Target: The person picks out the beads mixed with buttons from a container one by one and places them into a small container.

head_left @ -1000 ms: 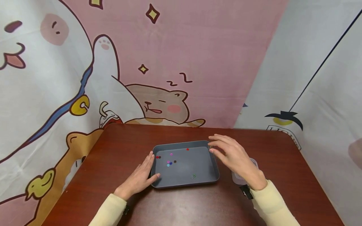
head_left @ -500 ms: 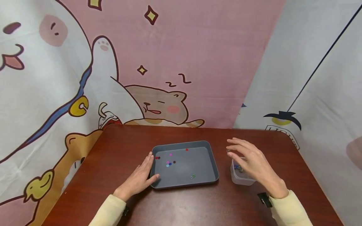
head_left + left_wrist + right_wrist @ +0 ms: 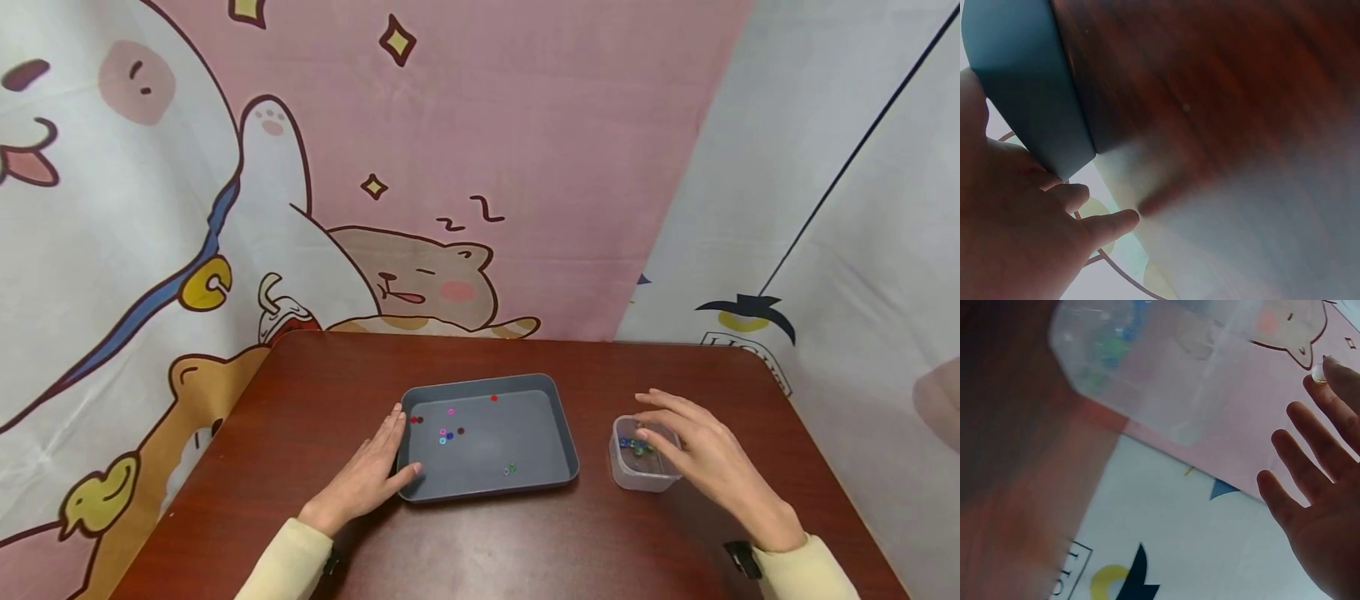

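Note:
My left hand [image 3: 367,483] lies along the left side of the grey tray [image 3: 517,492], fingers straight and the thumb over its near left corner. In the left wrist view, fingers [image 3: 1110,226] show beside the tray's outer wall [image 3: 1029,94]. My right hand [image 3: 708,450] hovers over the right part of a clear plastic box [image 3: 645,482]. Between thumb and index finger it pinches a small clear marble [image 3: 1319,373]; the other fingers are spread. Blue and green glassy pieces [image 3: 637,447] lie inside the box, partly hidden by the hand in the head view.
Scattered in the tray are several tiny coloured pieces: a red one [image 3: 494,398], a pink ring [image 3: 451,412], a brown one [image 3: 461,431] and green ones [image 3: 512,467]. Both containers stand on a brown wooden table [image 3: 480,550], with a printed cloth [image 3: 570,167] behind.
My right hand has moved rightwards and down from the tray's far right corner to the plastic box, holding the marble. The left hand has stayed on the tray.

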